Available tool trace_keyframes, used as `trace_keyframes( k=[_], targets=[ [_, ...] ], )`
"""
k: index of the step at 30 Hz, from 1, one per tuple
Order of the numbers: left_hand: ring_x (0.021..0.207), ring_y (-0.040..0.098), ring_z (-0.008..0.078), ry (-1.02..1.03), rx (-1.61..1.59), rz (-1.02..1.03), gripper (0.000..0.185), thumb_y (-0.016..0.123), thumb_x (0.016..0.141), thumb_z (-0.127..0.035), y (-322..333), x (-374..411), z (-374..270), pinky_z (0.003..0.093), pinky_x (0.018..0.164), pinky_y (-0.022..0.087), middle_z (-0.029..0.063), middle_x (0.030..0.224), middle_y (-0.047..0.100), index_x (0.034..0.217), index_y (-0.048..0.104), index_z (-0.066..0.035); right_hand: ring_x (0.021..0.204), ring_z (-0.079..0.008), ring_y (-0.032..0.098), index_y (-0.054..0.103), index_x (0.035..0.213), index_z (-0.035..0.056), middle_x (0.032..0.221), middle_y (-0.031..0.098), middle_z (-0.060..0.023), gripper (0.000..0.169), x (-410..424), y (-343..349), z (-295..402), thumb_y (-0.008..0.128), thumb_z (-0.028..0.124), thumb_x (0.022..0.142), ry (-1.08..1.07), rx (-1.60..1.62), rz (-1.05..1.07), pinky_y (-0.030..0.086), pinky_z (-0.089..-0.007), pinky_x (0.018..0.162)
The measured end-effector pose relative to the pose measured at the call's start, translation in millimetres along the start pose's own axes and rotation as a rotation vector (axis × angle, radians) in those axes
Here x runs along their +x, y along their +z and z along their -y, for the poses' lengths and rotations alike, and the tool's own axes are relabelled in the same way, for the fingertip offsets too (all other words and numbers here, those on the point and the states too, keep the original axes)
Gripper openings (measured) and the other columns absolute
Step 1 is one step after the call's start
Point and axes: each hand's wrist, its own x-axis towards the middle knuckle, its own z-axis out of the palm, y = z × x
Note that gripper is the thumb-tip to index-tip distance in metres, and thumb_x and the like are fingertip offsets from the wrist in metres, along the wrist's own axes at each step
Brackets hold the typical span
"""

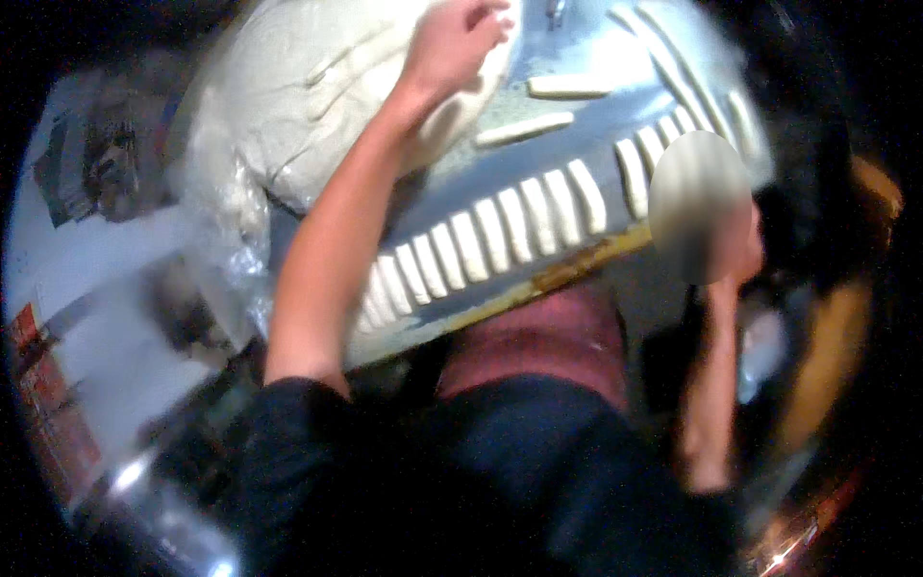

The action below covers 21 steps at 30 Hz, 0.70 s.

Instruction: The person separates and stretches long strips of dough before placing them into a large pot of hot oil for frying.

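My left arm crosses a large mass of pale dough (346, 94), and my left hand (461, 40) is above its right side with the fingers curled. Whether those fingers hold anything is unclear. My right hand (746, 241) is at the table's near right edge, beside a row of dough strips. A blurred oval patch covers much of it, hiding the fingers and whatever they touch. Several short dough strips (513, 223) lie side by side along the near edge of the metal work table (461, 187). Two separate dough pieces (568, 87) rest between that row and the dough mass.
Long dough strips (667, 61) stretch across the table's far right. Clear plastic sheeting (241, 238) is bunched at the left of the dough. A small metal object (554, 13) stands at the far edge. Yellow-brown trim (577, 261) borders the table's near side.
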Motion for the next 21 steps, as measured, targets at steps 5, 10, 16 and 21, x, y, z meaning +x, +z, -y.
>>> trace_keyframes(
  k=[5,10,16,21],
  targets=[
    [0.087,0.067,0.0125,-0.198,-0.113,-0.148,0.028,0.06,0.098,-0.013,-85,-126,12,0.0265,0.077,0.055,0.0115,0.104,0.073,0.121,0.062,0.003,0.095,-0.0174,0.068,0.065,0.116,0.0018,0.105,0.072,-0.0101,0.02,-65,-41,63,0.057,0.009,0.099,-0.084,0.621,0.307,0.053,-0.0303,0.086],
    [0.081,0.063,0.01,-0.36,-0.128,-0.222,0.028,0.062,0.096,-0.011,-135,-221,39,0.0249,0.077,0.053,0.01,0.102,0.073,0.12,0.062,0.002,0.09,-0.0166,0.067,0.065,0.114,0.0008,0.099,0.07,-0.009,0.017,-169,-66,167,0.058,0.007,0.099,0.019,0.951,0.884,0.056,-0.0316,0.083],
    [0.082,0.064,0.0104,-0.518,-0.07,-0.272,0.027,0.063,0.095,-0.01,-164,-316,54,0.0248,0.076,0.052,0.0072,0.099,0.072,0.12,0.062,0.001,0.085,-0.011,0.064,0.065,0.108,0.0011,0.095,0.068,-0.0026,0.016,-253,-56,252,0.063,0.013,0.098,-0.235,0.886,1.372,0.056,-0.0279,0.074],
    [0.084,0.063,0.0105,-0.51,0.11,-0.415,0.027,0.066,0.094,-0.011,-178,-401,106,0.0256,0.078,0.052,0.0056,0.097,0.071,0.119,0.065,-0.003,0.086,-0.0189,0.067,0.066,0.101,0.0001,0.092,0.071,-0.0115,0.012,-306,-24,268,0.064,0.01,0.095,-0.356,0.961,1.489,0.054,-0.0338,0.08]
  ],
)
